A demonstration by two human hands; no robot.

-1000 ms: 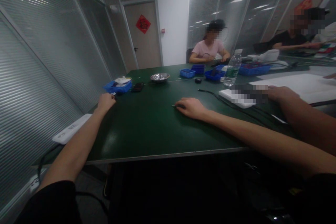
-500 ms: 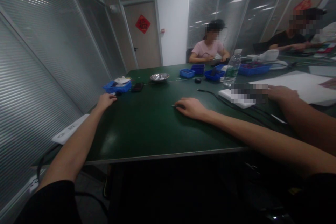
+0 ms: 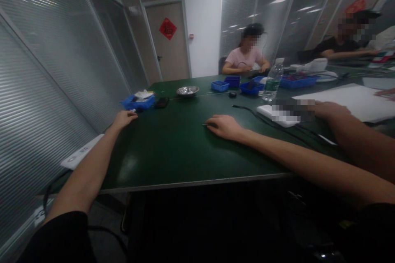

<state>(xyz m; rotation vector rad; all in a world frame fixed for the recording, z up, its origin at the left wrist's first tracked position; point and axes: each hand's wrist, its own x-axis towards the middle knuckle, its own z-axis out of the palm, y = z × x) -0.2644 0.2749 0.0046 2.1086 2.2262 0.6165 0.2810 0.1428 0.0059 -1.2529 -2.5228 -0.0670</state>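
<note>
My left hand (image 3: pixel 125 118) is stretched far out to the left and lies low on the green table (image 3: pixel 173 152), fingers fairly flat. Its fingertips stop just short of a small white thing (image 3: pixel 133 110) in front of a blue bin (image 3: pixel 138 101). My right hand (image 3: pixel 225 126) rests palm down mid-table, fingers curled over a thin dark stick-like object (image 3: pixel 207 124) whose tip pokes out to the left.
Another person's forearm and hand (image 3: pixel 331 111) lie at the right by a white device (image 3: pixel 279 116) and black cables (image 3: pixel 247 109). Farther back are a metal bowl (image 3: pixel 188 90), blue bins (image 3: pixel 220 85), a water bottle (image 3: pixel 273 80) and seated people. A power strip (image 3: pixel 80 154) sits at the left.
My left hand has sunk a little and flattened on the table near the small white thing. My right hand has stayed put.
</note>
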